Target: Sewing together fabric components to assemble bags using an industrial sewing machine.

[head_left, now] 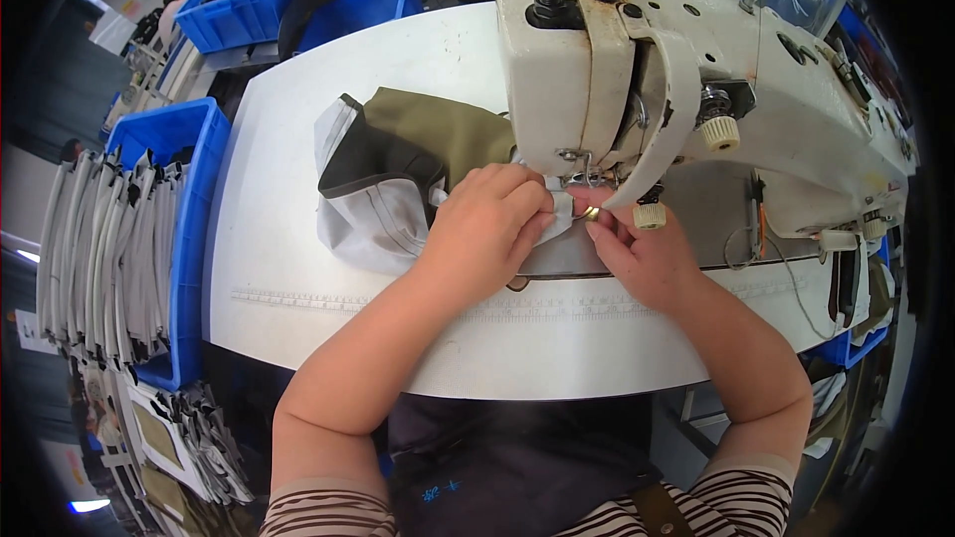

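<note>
A sewn fabric piece (383, 224) with light grey, black and olive panels lies on the white sewing table (298, 323), bunched to the left of the sewing machine (562, 70). My left hand (487, 224) is closed on its right end, fingers pressed together just in front of the presser foot (589, 177). Close beside it, my right hand (642, 249) is closed in a pinch, thumb against finger. A small gold-coloured thing (591, 213) shows at those fingertips; whether it is a ring or a part cannot be told. The fingers hide the fabric's edge near the needle.
A slim tool with an orange part (761, 219) and a loose cord lie right of the needle area. Blue bins stand around the table; the left bin (204, 229) is beside stacked grey fabric pieces (109, 259). A printed ruler strip (298, 299) runs along the table's front.
</note>
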{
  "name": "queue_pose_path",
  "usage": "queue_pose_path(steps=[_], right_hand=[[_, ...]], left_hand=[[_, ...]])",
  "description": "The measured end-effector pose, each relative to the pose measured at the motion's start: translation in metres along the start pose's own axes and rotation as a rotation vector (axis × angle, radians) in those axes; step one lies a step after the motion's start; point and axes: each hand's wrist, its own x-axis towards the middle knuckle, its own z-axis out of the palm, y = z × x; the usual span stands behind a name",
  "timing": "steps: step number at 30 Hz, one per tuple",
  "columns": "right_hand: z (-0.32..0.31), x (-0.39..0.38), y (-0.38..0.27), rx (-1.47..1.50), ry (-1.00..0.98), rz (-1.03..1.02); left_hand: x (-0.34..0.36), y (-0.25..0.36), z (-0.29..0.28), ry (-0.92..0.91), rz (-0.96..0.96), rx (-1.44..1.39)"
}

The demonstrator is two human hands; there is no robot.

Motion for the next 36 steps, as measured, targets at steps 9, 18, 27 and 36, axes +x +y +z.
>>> queue_pose_path(steps=[9,18,27,36], right_hand=[[-0.005,-0.005,-0.009,0.146,-0.095,0.126],[-0.012,0.003,-0.017,0.449,-0.336,0.339],[-0.001,-0.003,-0.005,0.684,-0.376,0.435],[-0.001,-0.006,-0.015,0.848,-0.182,0.591]], left_hand=[[-0.002,0.001,0.006,0.064,0.181,0.299],[-0.003,0.011,0.001,0.075,0.167,0.378],[-0.020,0.034,0.002,0.090,0.098,0.348],[-0.013,0.022,0.006,0.160,0.038,0.433]])
